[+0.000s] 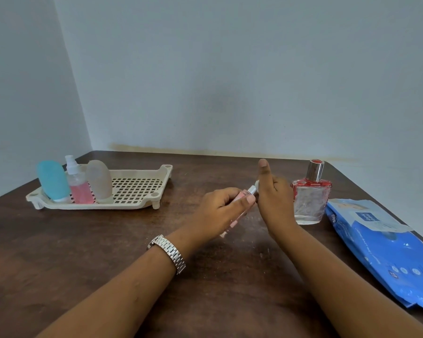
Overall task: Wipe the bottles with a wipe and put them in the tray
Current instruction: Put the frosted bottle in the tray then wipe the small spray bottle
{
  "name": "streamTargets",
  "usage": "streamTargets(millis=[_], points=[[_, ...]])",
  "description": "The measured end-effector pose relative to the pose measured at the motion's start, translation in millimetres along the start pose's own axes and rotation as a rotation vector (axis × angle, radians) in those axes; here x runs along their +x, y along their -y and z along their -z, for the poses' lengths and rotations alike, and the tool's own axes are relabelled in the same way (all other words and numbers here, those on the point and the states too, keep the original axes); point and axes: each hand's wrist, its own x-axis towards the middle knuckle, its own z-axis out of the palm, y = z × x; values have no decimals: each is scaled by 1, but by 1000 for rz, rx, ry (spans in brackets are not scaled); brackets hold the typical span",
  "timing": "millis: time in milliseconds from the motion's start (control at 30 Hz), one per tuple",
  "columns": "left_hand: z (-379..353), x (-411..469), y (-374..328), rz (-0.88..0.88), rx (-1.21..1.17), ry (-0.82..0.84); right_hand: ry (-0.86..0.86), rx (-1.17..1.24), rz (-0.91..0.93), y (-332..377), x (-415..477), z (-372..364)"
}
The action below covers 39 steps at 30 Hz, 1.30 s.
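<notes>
Left hand (217, 211) fingers wrapped round pink bottle (241, 209), just over table (108, 240); right hand (274, 198) pinches white scrap, likely wipe (256, 184), at its cap. Looks like wiping step. Next: stand it in tray (132, 170), unfilled end.

Three bottles in the tray, one in hand, one waiting on the counter (108, 240).

The cream perforated tray (122, 206) sits at the far left, and at its left end three bottles stand side by side: a blue bottle (52, 179) cap-down, a clear spray bottle (80, 189) of pink liquid, and a frosted grey bottle (99, 180) cap-down. The left hand (220, 211) grips a slim pink bottle (242, 193), tilted with its white tip at the right hand (274, 198), whose grip is hidden. A glass perfume bottle (310, 201) with red trim and a silver cap stands upright just beside the blue wipes pack (381, 242).
</notes>
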Motion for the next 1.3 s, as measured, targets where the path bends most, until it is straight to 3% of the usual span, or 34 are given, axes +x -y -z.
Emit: streamTargets(millis=[100,233,367,567,700,767,1067,1300], points=[[3,1,-4,172,-322,116,116,240,-108,2,-1,1],[8,-1,-7,287,-565,181,184,416,-169,3,-1,3],[14,0,-6,338,-658,203,155,259,3,1,1,3],[15,0,2,253,-251,184,255,-93,136,-8,0,2],[10,-1,6,37,189,109,255,-288,171,-7,0,5],[10,0,8,-63,295,86,280,-333,168,-7,2,6],[8,0,12,-172,358,42,375,-318,184,-5,6,9],[9,0,10,-205,395,35,410,-299,97,-2,6,9]])
